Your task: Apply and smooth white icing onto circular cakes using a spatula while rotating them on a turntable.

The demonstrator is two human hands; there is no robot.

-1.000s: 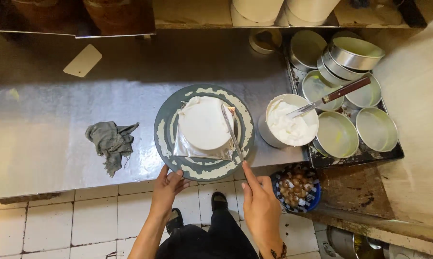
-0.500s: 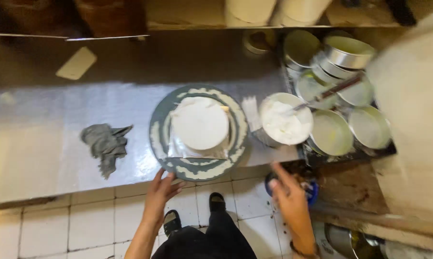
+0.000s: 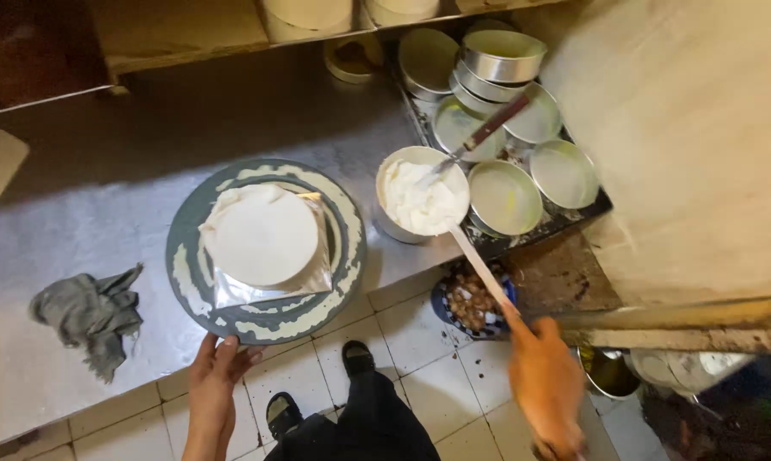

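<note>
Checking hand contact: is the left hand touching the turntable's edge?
Yes, the left hand has its fingertips against the near rim of the round turntable that carries the white frosted cake.

This was a working bakery kitchen, seen from above. A steel counter [image 3: 87, 230] carried a cake turntable [image 3: 266, 249] smeared with cream, a white frosted cake [image 3: 262, 235] at its centre. Right of the turntable stood a tub of whipped cream [image 3: 420, 203], and beyond it a tray of stacked round metal cake tins [image 3: 509, 102]. A grey rag [image 3: 91, 316] lay to the turntable's left, above a tiled floor [image 3: 420, 376].
</note>
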